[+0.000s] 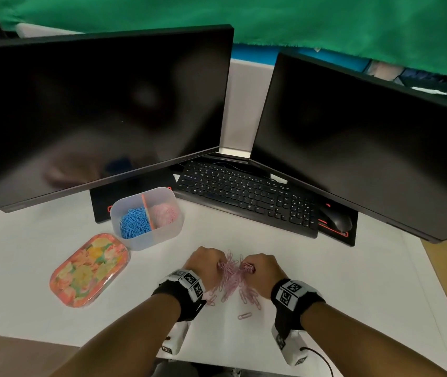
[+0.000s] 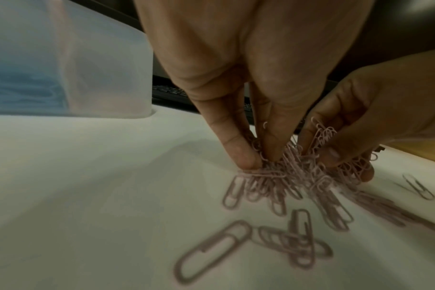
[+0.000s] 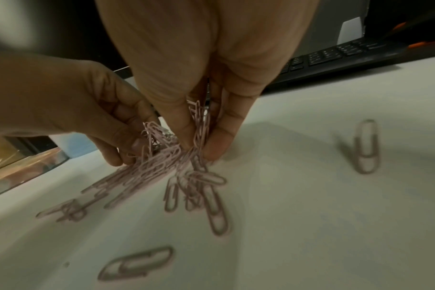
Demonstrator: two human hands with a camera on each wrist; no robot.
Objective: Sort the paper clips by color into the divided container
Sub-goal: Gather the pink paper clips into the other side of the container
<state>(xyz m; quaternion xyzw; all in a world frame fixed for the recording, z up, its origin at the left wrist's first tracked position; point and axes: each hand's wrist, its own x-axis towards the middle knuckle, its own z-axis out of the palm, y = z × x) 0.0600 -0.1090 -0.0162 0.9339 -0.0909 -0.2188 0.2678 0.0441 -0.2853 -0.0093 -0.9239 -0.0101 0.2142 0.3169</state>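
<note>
Pink paper clips (image 1: pixel 233 278) lie in a loose tangle on the white bench (image 1: pixel 339 281), near edge, between both hands. Divided container (image 1: pixel 168 229) stands well apart to the upper left, blue clips (image 1: pixel 134 223) in its left compartment, pink clips in container (image 1: pixel 165 213) in the right one, orange divider (image 1: pixel 147 210) between. Floral tin (image 1: pixel 89 269) sits just beside the container.

Step in hand: gathering the pink heap for transfer. To do it well, squeeze the bunch from both sides so the tangle lifts as one clump, keep it low over the bench, then carry to the right compartment only. Clips interlock, so stragglers will likely dangle and drop; a second sweep is probably needed for the stray clip (image 1: pixel 244 316) nearer the body and the loose ones at the heap's edge.

Left hand (image 1: pixel 203 263): fingers (image 2: pixel 238 153) point down, drawn close together, thumb and forefinger pinching clips at the left of the pile, tips touching the bench. Right hand (image 1: pixel 264 269): fingers (image 3: pixel 219 145) likewise narrowed, nipping a vertical bundle of clips against the thumb. Neither hand is slack; both grasp clips.
</note>
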